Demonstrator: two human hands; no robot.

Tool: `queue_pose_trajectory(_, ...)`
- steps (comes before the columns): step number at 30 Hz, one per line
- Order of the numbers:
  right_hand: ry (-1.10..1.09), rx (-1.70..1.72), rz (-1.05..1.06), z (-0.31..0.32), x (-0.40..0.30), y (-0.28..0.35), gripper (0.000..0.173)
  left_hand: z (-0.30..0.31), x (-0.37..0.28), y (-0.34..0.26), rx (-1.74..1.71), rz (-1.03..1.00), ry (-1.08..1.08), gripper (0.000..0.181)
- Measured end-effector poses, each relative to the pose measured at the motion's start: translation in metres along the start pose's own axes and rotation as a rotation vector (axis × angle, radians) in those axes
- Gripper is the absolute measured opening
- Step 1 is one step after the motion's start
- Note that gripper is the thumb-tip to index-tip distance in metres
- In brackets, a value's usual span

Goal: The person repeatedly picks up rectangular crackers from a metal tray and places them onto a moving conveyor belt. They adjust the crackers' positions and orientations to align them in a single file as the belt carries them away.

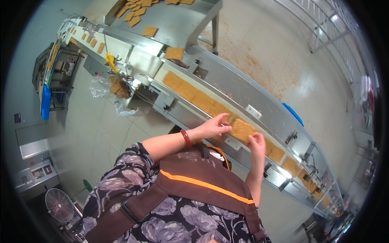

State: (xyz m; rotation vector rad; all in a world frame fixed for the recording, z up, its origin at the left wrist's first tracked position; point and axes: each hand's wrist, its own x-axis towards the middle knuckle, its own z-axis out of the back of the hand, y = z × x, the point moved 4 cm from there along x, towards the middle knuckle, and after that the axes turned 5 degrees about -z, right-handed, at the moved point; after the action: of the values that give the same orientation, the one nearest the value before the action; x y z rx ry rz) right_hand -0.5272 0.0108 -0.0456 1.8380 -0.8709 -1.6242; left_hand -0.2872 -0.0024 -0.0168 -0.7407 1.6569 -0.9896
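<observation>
A square brown slab, seemingly a biscuit or noodle cake (pixel 242 130), lies slightly blurred and tilted over the row on the conveyor belt (pixel 158 76). My right hand (pixel 257 142) pinches its near right corner between thumb and fingers. At its left edge is my left hand (pixel 217 125), with thumb and fingers apart; whether the thumb touches the slab is hard to tell. A tight row of similar slabs (pixel 194 92) runs along the belt to the left. More slabs (pixel 275 152) sit on the belt to the right.
Metal side rails (pixel 225 68) with crumbs flank the belt. Beyond stands a steel table (pixel 170 18) with loose slabs (pixel 133 20); one slab (pixel 173 53) rests at its corner. A yellow handle (pixel 111 62) hangs at left. Machinery (pixel 316 179) crosses the belt's right end.
</observation>
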Motion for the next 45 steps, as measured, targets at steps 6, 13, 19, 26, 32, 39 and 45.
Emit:
queue_pose_trajectory(6, 0.205, -0.025, -0.096, -0.192, 0.049, -0.006, 0.021, 0.166, -0.002, 0.012, 0.225, -0.133, -0.504, 0.045)
queue_pose_trajectory(13, 0.115, -0.199, -0.011, -0.312, 0.117, -0.017, 0.027, 0.345, 0.072, -0.052, 1.25, -0.192, -0.799, 0.041)
queue_pose_trajectory(19, -0.274, -1.078, 0.448, -0.265, 0.089, 0.004, 0.028, 0.348, 0.111, -0.088, 1.422, -0.007, -0.51, 0.044)
queue_pose_trajectory(26, -0.213, -0.592, 0.454, -0.279, 0.088, 0.029, 0.041, 0.323, 0.074, -0.11, 0.877, -0.349, -0.296, 0.017)
queue_pose_trajectory(32, 0.087, -0.019, 0.175, -0.301, 0.099, 0.033, 0.027, 0.255, 0.047, -0.104, 0.926, -0.564, -0.036, 0.014)
queue_pose_trajectory(39, -0.408, -0.565, 0.301, -0.213, 0.074, -0.002, 0.024, 0.238, 0.042, -0.118, 0.877, -0.683, -0.334, 0.013)
queue_pose_trajectory(45, -0.664, -1.073, 0.52, -0.257, 0.081, 0.009, 0.042, 0.251, 0.058, -0.071, 0.434, -0.355, -0.338, 0.019)
